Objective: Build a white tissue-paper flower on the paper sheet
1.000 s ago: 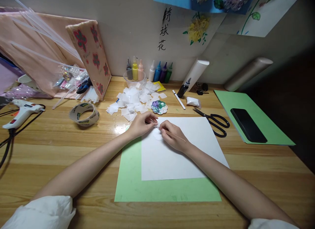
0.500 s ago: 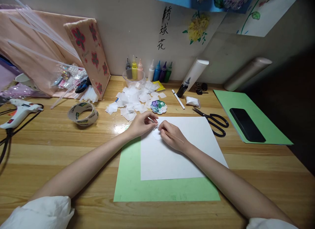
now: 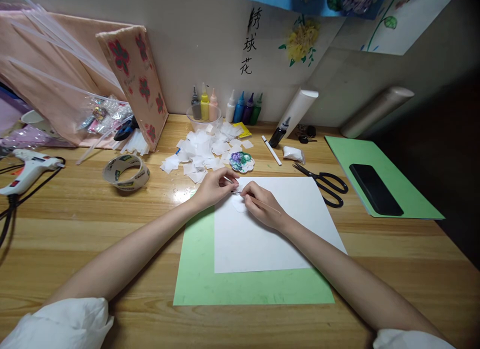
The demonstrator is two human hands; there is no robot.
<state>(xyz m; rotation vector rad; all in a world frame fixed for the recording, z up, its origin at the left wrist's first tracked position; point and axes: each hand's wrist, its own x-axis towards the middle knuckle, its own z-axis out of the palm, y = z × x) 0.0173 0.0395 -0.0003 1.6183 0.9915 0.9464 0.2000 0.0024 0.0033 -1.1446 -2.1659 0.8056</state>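
My right hand grips a slim brown paintbrush like a pen. Its handle slants back over the hand, and a small dark tip seems to show by my left fingertips. With thumb and fingers pinched together, my left hand holds a small piece of white paper, partly hidden by the fingers. Both hands rest over the upper left of a white sheet of paper, which lies on a larger green sheet. Between the hands, a faint round white shape lies on the white sheet.
Behind my hands are a pile of white paper squares and a paint-smeared flower-shaped palette. Black scissors and a phone are at right. Tape and a glue gun lie left. Paint bottles line the wall.
The white paper at my fingertips has shifted slightly, and a dark tip now shows beside it. Both hands stay in nearly the same place.
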